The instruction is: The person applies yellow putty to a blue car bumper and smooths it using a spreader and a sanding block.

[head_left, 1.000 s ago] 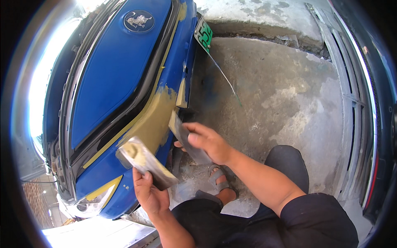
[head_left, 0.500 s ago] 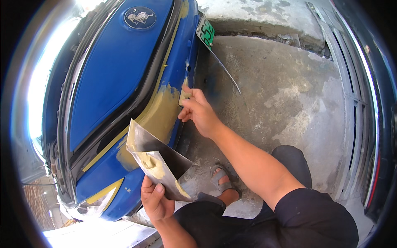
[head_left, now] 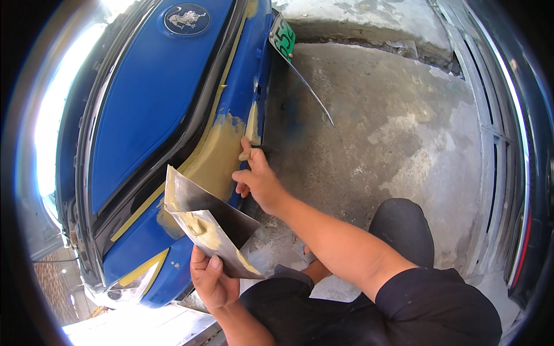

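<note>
We mark the right hand (head_left: 261,181) as nearer: the yellowish patch (head_left: 214,158) on the blue bumper (head_left: 235,95) lies just left of its fingertips, long axis slanting upper right to lower left. Right fingers apart, 1 tip with a yellowish dab (head_left: 244,155); bumper contact, we can't tell. Left hand (head_left: 214,282) clamps the smeared plate (head_left: 226,249), nearer our body; 1 darker plate (head_left: 216,207) angles off it.

Brightly lit, white glare at left, dark fisheye rim
</note>
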Available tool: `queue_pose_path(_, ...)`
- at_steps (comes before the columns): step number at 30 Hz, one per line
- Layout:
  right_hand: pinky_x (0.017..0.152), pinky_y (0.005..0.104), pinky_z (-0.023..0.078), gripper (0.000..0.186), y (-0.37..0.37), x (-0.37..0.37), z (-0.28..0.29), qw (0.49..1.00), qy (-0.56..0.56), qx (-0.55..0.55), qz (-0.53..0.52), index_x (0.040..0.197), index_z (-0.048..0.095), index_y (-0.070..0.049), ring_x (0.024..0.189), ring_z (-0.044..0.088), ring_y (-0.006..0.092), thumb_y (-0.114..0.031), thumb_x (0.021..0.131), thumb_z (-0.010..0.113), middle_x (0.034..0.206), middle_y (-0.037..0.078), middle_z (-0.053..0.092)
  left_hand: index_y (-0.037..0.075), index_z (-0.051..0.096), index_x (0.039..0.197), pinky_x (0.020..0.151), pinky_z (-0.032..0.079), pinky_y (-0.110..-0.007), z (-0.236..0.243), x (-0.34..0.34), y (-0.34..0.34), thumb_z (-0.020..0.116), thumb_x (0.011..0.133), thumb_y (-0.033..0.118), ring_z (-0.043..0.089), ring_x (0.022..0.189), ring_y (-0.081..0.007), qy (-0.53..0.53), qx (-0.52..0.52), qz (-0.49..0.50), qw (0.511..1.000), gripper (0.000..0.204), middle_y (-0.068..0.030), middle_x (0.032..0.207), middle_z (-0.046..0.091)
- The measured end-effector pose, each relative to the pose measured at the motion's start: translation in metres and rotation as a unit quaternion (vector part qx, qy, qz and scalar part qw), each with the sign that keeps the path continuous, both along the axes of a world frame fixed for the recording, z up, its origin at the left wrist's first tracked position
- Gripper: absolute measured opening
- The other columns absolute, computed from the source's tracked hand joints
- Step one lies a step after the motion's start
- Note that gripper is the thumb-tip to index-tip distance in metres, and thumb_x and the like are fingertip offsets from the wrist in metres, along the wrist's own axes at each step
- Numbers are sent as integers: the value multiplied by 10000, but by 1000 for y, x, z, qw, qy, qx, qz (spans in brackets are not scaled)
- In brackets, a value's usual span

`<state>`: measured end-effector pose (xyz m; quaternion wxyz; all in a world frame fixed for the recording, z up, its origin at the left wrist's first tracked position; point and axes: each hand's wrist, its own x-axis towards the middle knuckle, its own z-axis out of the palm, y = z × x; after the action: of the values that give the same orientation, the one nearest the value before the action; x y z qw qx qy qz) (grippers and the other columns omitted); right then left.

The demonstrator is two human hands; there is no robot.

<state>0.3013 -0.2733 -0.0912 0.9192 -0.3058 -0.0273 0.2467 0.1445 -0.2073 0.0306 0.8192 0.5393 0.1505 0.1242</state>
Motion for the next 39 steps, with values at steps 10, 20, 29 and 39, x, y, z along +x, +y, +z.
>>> queue_pose_path(10,567,251,451,284,-8,-11,-24,992,-101,-65,-40,976,329,-64,605,508,107,-9,820,560,1524,173,244,-55,434,1309,1034,392,-384,0,4,-3,611,814,33,557,1148,-265,-1,6,-6,1000,533,-156,1243,573)
queue_pose_path(20,682,331,486,862,-2,9,-7,920,-234,-299,-100,1472,82,-4,682,566,218,-129,805,613,1331,254,440,-54,443,1305,1035,388,-378,2,3,-8,617,811,25,552,1149,-262,-2,24,3,1000,530,-151,1238,576)
queue_pose_path(29,774,354,446,818,-13,10,0,897,-244,-350,-116,1458,135,17,837,546,276,-162,806,595,1211,243,497,-47,392,1350,1053,381,-377,-2,-3,1,578,841,40,535,1189,-268,-16,35,-16,999,549,-163,1286,546)
queue_pose_path(39,1027,394,373,818,-11,-2,7,847,-346,-388,-107,1461,107,33,1215,469,419,-164,812,563,1442,300,304,-48,393,1349,1051,384,-382,-1,-2,6,575,845,33,538,1185,-270,-19,20,-20,999,542,-163,1282,548)
